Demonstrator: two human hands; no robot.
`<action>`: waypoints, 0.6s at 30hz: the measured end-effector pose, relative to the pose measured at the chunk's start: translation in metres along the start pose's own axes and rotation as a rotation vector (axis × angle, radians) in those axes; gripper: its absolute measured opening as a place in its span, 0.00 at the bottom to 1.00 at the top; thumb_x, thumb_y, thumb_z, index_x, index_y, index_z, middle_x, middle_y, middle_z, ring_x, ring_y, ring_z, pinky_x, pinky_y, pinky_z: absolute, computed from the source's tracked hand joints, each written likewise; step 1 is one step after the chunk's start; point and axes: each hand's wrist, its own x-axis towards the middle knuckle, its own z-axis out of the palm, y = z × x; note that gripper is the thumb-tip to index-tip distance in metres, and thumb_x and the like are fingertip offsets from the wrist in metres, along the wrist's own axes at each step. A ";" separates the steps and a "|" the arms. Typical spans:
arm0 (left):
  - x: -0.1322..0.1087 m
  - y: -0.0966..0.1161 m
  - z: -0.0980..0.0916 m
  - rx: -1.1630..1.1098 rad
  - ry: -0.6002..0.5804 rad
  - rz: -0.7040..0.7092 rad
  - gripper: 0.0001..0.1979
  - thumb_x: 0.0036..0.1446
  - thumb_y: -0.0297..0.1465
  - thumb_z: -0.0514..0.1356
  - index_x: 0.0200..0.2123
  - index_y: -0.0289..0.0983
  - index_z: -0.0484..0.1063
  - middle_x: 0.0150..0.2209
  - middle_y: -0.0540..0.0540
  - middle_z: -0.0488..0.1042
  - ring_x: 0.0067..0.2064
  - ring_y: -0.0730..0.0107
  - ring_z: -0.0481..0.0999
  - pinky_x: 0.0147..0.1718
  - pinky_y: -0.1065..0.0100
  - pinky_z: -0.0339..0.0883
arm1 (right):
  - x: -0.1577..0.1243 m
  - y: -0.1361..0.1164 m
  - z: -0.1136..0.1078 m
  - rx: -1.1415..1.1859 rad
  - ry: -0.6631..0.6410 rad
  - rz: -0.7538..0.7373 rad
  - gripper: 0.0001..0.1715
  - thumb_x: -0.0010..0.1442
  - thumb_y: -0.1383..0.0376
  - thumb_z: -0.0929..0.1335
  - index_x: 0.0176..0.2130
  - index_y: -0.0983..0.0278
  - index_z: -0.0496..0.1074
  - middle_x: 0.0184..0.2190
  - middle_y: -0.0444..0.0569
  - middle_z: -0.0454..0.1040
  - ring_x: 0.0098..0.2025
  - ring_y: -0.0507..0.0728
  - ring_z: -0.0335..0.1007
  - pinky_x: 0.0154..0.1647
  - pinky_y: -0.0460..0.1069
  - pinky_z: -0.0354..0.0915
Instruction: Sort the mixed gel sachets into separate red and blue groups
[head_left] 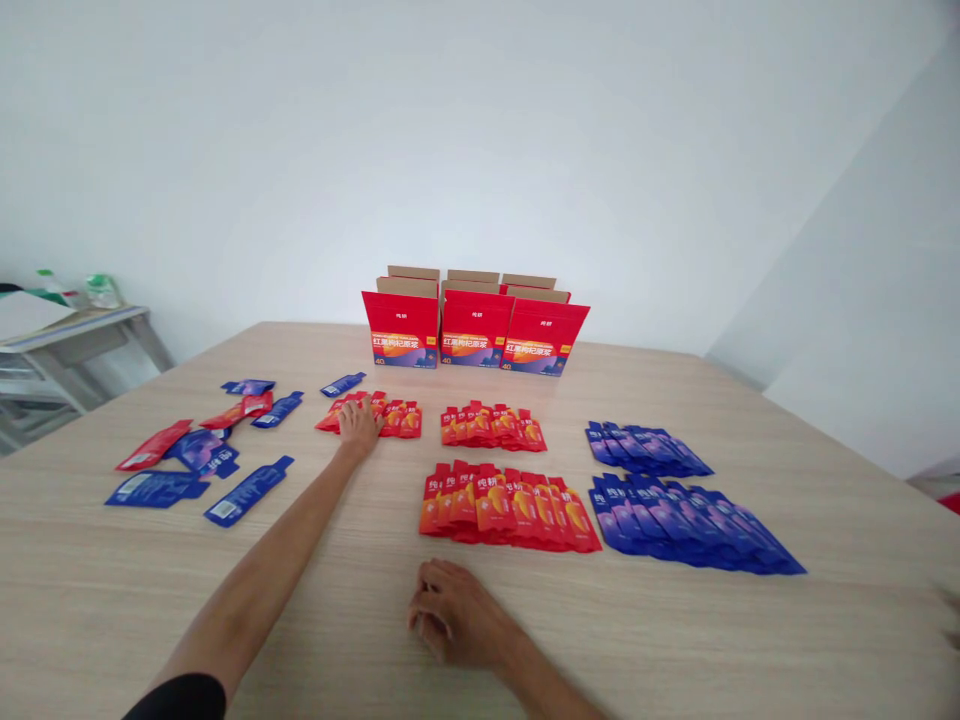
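Both arms were bare pretty much all the way up. The left arm (255, 590) had a black sleeve (184, 697) at the top. No rings or watch showed on either hand.

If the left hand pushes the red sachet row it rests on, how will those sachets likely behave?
The red sachets look thin and flat, so probably light and floppy. They overlap loosely under the left hand, so a push would likely fan them apart. Their glossy film may slide easily on the table.

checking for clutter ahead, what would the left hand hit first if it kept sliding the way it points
The left hand already rests on a row of red sachets; straight on, probably the left red box, though depth is unclear.
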 end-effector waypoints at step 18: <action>-0.001 -0.071 -0.038 0.029 0.058 -0.095 0.32 0.70 0.42 0.49 0.66 0.24 0.66 0.65 0.18 0.66 0.68 0.32 0.63 0.65 0.42 0.53 | -0.002 -0.001 -0.001 0.007 0.008 0.017 0.13 0.55 0.77 0.71 0.37 0.60 0.79 0.36 0.46 0.72 0.41 0.54 0.69 0.43 0.48 0.62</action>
